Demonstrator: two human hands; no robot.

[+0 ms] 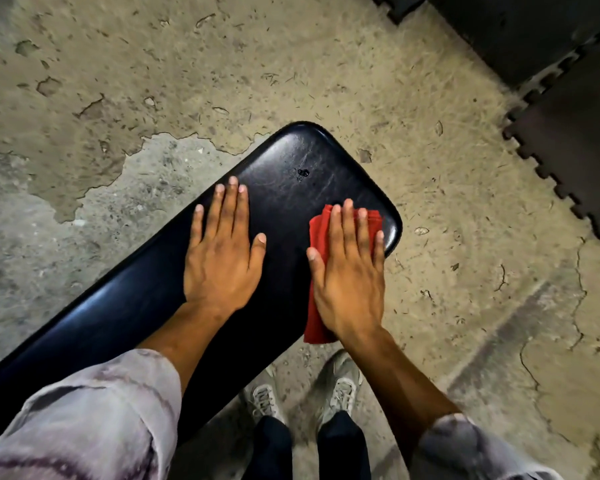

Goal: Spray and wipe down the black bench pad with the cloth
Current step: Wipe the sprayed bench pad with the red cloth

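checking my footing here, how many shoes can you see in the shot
2. The left shoe is on the floor by the near edge of the bench pad; the right shoe is beside it, below the right hand.

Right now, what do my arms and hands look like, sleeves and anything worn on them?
Both hands, left hand and right hand, are bare: no gloves, rings or watch show. Both forearms are uncovered. Each arm wears a loose pale grey fabric sleeve with dark purplish streaks, the left sleeve and right sleeve pushed up above the forearm.
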